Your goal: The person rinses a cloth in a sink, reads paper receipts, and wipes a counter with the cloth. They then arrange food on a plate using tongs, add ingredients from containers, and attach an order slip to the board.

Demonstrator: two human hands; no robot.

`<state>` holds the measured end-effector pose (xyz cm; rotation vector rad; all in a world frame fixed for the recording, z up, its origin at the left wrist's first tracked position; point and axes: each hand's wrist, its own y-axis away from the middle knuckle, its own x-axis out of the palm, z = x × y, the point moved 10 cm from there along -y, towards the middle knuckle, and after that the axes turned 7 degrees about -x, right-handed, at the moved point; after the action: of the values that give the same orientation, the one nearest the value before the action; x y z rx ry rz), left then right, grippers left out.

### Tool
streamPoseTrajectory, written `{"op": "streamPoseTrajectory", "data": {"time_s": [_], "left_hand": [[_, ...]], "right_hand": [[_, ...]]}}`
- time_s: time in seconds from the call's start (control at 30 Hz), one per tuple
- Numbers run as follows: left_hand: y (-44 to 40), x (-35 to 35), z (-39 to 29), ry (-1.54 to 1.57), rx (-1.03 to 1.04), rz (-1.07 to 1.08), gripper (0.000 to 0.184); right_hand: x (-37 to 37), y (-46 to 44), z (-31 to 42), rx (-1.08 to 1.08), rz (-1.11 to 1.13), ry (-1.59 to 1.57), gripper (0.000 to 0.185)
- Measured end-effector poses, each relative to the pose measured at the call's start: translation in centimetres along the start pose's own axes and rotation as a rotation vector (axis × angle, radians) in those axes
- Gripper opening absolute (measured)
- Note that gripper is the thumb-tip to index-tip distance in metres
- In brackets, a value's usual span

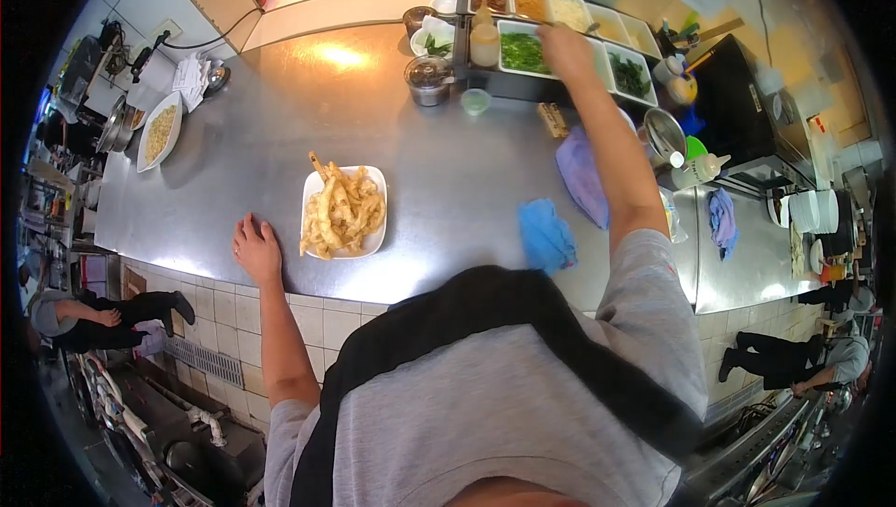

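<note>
My left hand (257, 248) lies flat on the steel counter near its front edge, fingers stretched and holding nothing. Just right of it stands a white square bowl (375, 244) piled with pale golden fried food (342, 210), a brown stick-like piece jutting from the top. My right hand (566, 48) reaches to the topping trays at the back, over the right side of a tray of chopped green herbs (523, 48). Its fingers are drawn together and point down; whatever is between them is hidden. A squeeze bottle (483, 41) stands left of that tray.
White trays of other toppings (567, 11) surround the hand. Left sits an oval dish of pale grains (161, 134). A glass jar (428, 83), a blue cloth (547, 235), a purple cloth (582, 176) and a metal container (664, 134) stand or lie around. Other people are at both sides.
</note>
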<state>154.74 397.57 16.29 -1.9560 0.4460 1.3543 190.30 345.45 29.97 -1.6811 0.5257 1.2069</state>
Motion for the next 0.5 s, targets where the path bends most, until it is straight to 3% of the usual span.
{"op": "streamPoseTrajectory", "data": {"time_s": [0.07,0.17,0.5], "left_hand": [[0.0,0.0,0.0,0.0,-0.001,-0.001,0.042],[0.0,-0.1,0.0,0.006,-0.006,0.004,0.042],[-0.1,0.0,0.1,0.024,-0.014,0.005,0.042]], "right_hand": [[0.8,0.1,0.9,-0.076,-0.019,-0.026,0.021],[2.2,0.1,1.0,-0.124,0.131,0.006,0.02],[-1.4,0.8,-1.2,-0.016,0.195,0.22,0.017]]}}
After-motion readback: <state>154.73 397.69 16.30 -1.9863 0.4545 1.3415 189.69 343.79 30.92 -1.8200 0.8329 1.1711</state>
